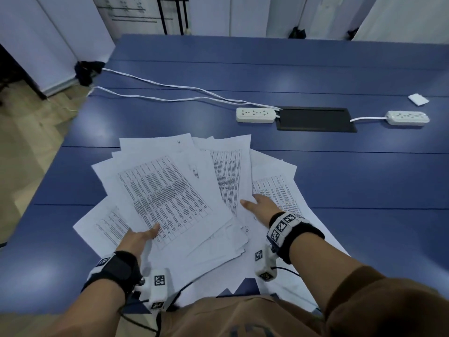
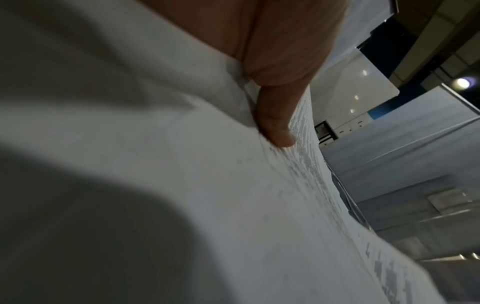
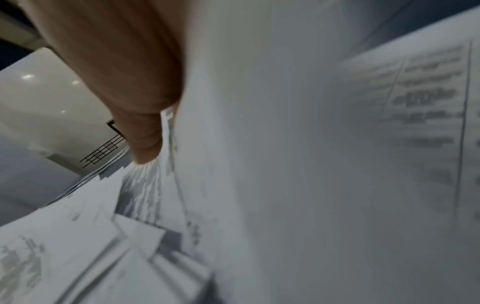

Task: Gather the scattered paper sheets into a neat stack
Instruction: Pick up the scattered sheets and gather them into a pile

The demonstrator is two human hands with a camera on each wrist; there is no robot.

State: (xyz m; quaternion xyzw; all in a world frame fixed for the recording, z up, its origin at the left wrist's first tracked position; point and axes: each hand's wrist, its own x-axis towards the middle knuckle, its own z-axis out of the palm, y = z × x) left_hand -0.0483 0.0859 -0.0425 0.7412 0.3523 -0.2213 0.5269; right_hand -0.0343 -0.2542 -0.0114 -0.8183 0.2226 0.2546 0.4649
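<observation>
Paper sheets (image 1: pixel 170 190) before power strips (image 1: pixel 256 115)

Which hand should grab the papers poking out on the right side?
Probably the right hand: it already lies on those right-side sheets. The left hand grips the left bundle.

The printed tables on the paper sheets (image 1: pixel 167 198) are too small to read. Most fingers of both hands, the left hand (image 1: pixel 142 235) and the right hand (image 1: pixel 261 203), are hidden under or among the sheets. Lower sheets are mostly covered by upper ones. Both wrist views are blurred, showing 1 thumb (image 2: pixel 276 127) each. The counter (image 1: pixel 340 171) is cut off at the right edge.
</observation>
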